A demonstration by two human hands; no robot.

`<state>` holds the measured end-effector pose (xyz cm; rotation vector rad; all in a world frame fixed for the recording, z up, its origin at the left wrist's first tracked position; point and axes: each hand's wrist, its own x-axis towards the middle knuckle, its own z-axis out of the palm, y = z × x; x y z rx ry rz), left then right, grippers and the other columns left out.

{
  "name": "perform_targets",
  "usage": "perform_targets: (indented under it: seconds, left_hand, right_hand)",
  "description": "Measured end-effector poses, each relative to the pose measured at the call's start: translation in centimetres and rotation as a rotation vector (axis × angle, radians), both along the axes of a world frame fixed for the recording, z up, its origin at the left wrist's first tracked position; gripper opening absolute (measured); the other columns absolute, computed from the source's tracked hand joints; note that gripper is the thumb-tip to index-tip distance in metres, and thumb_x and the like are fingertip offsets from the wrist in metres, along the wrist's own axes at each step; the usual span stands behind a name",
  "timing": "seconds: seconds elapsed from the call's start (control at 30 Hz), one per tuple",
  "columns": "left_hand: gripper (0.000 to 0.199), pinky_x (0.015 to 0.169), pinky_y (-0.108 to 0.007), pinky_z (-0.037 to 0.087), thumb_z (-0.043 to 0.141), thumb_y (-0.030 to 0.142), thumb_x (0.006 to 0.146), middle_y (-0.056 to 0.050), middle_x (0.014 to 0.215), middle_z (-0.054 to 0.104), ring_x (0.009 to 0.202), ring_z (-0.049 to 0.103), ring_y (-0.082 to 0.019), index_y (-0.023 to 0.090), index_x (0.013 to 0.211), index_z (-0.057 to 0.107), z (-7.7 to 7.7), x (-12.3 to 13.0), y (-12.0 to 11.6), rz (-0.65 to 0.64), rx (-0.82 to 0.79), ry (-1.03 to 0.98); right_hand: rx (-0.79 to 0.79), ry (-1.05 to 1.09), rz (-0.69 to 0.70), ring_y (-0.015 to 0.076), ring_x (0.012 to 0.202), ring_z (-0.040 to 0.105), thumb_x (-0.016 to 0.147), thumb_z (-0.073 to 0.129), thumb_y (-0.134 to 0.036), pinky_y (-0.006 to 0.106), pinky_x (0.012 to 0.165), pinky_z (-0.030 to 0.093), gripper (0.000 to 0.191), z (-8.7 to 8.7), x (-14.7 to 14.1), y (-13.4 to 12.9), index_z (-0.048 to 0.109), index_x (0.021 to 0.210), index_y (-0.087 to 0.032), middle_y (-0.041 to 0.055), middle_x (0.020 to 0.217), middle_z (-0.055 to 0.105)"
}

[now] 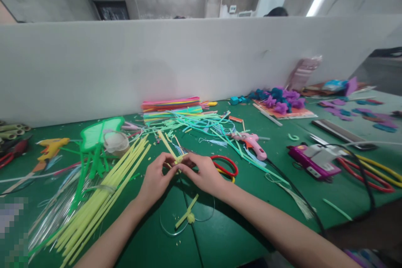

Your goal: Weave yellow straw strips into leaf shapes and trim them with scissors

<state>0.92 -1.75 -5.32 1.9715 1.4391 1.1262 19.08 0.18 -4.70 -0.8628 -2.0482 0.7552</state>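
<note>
Both my hands meet over the middle of the green table. My left hand (159,176) pinches a pale yellow paper strip (168,145), whose long end sticks up and to the left. The fingers of my right hand (200,170) are closed on the same strip, at a small folded or knotted part between the fingertips. Just below, a yellow strip with a knotted ball (190,217) lies on the table with a thin clear cord (171,233) looping beside it. Red-handled scissors (230,163) rest behind my right hand, partly hidden by it.
Left of my hands lies a tied bundle of yellow strips (103,192), near a yellow glue gun (52,148). Multicoloured strips (171,104) lie behind. To the right are a pink glue gun (254,142) with a black cord and a purple power strip (310,163). A white partition (125,67) borders the table.
</note>
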Motion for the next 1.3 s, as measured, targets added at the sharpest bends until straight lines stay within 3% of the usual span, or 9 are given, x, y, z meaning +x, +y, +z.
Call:
perform_targets:
  seconds: [0.07,0.17,0.33,0.53,0.73,0.93,1.07,1.17,1.3]
  left_hand:
    - [0.021,0.070,-0.029,0.051,0.061,0.037,0.085,0.000,0.083,0.063,0.075,0.063,-0.016,0.021,0.096,0.052,0.0,0.0,0.0,0.010,-0.035,-0.067]
    - [0.027,0.078,-0.030,0.052,0.061,0.032,0.085,-0.003,0.098,0.063,0.086,0.064,-0.017,0.023,0.108,0.051,0.3,0.2,-0.1,-0.085,-0.066,-0.185]
    - [0.009,0.092,-0.034,0.047,0.062,0.026,0.083,-0.006,0.105,0.060,0.104,0.059,-0.020,0.021,0.088,0.055,1.3,0.2,-0.3,-0.212,-0.108,-0.248]
    - [0.020,0.085,-0.033,0.047,0.064,0.026,0.082,0.001,0.086,0.056,0.091,0.060,-0.017,0.022,0.079,0.045,0.6,-0.2,0.0,-0.155,-0.160,-0.192]
    - [0.027,0.073,-0.028,0.047,0.067,0.031,0.080,0.000,0.080,0.058,0.079,0.059,-0.015,0.020,0.070,0.044,0.0,-0.6,0.4,-0.218,-0.208,-0.257]
    - [0.024,0.078,-0.030,0.049,0.069,0.030,0.079,0.001,0.082,0.065,0.087,0.066,-0.018,0.021,0.091,0.050,0.5,-1.1,0.2,-0.158,-0.281,-0.337]
    - [0.022,0.079,-0.032,0.050,0.070,0.030,0.078,-0.003,0.088,0.069,0.085,0.066,-0.019,0.021,0.094,0.057,0.5,-1.6,0.4,-0.114,-0.276,-0.221]
    - [0.011,0.081,-0.032,0.048,0.066,0.030,0.081,-0.003,0.090,0.068,0.086,0.065,-0.020,0.021,0.087,0.063,0.5,-1.5,0.4,-0.066,-0.159,-0.032]
    - [0.008,0.088,-0.033,0.046,0.063,0.027,0.083,-0.004,0.100,0.066,0.096,0.062,-0.021,0.022,0.089,0.063,0.4,-0.7,0.1,-0.109,-0.010,0.106]
  right_hand:
    - [-0.026,0.006,-0.027,0.0151,0.073,0.064,0.094,0.051,-0.034,0.025,0.067,0.048,0.020,0.0,-0.1,0.1,0.064,0.091,-0.020,0.0021,0.082,0.070]
    - [-0.066,0.035,-0.018,0.0149,0.072,0.064,0.093,0.052,-0.032,0.025,0.067,0.049,0.018,-0.2,-0.2,0.2,0.064,0.089,-0.019,0.0017,0.081,0.070]
    - [-0.086,0.077,-0.017,0.0146,0.073,0.064,0.093,0.052,-0.031,0.024,0.068,0.049,0.017,-0.5,-0.1,0.5,0.064,0.090,-0.019,0.0019,0.084,0.070]
    - [-0.205,0.193,-0.028,0.0143,0.068,0.066,0.089,0.056,-0.033,0.025,0.064,0.051,0.014,-0.8,-0.1,0.8,0.059,0.086,-0.020,0.0003,0.074,0.069]
    - [-0.391,0.305,-0.016,0.0156,0.061,0.067,0.087,0.058,-0.036,0.026,0.059,0.054,0.016,-1.1,-0.2,1.0,0.055,0.084,-0.021,-0.0014,0.065,0.066]
    - [-0.486,0.390,-0.034,0.0157,0.061,0.068,0.084,0.060,-0.041,0.025,0.055,0.054,0.023,-1.1,0.1,1.6,0.054,0.082,-0.020,0.0003,0.067,0.067]
    - [-0.487,0.400,-0.074,0.0154,0.061,0.068,0.082,0.062,-0.043,0.025,0.054,0.054,0.025,-1.1,0.4,1.9,0.056,0.082,-0.019,0.0004,0.067,0.067]
    - [-0.474,0.388,-0.099,0.0151,0.061,0.066,0.082,0.062,-0.042,0.025,0.054,0.054,0.024,-1.2,0.5,1.9,0.057,0.081,-0.019,0.0003,0.066,0.066]
    - [-0.445,0.379,-0.091,0.0142,0.060,0.065,0.083,0.061,-0.041,0.025,0.054,0.053,0.023,-1.2,0.4,1.8,0.058,0.081,-0.019,-0.0001,0.066,0.066]
